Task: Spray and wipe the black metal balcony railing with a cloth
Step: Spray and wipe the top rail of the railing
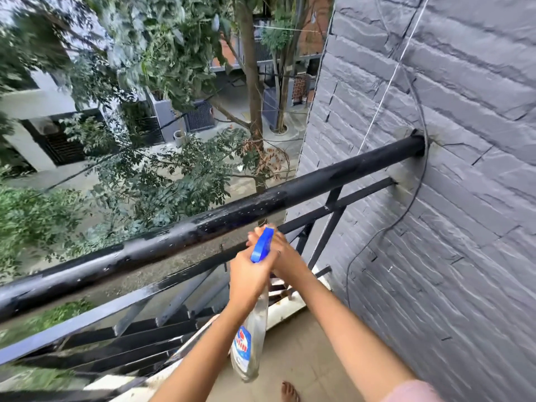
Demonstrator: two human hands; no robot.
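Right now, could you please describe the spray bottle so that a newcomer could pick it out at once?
Follow the thick black top rail away from the grey stone wall to its middle, then look just below it. The left hand grips the spray bottle by its neck; its clear body and bright blue trigger head stand out against the black bars.

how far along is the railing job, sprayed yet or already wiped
Done: the top rail shows droplets and a wet sheen mid-span, so some spray looks applied. In hand: the left hand grips the spray bottle by its neck, with the right hand at the blue nozzle. Left: the wiping; no cloth is in view.
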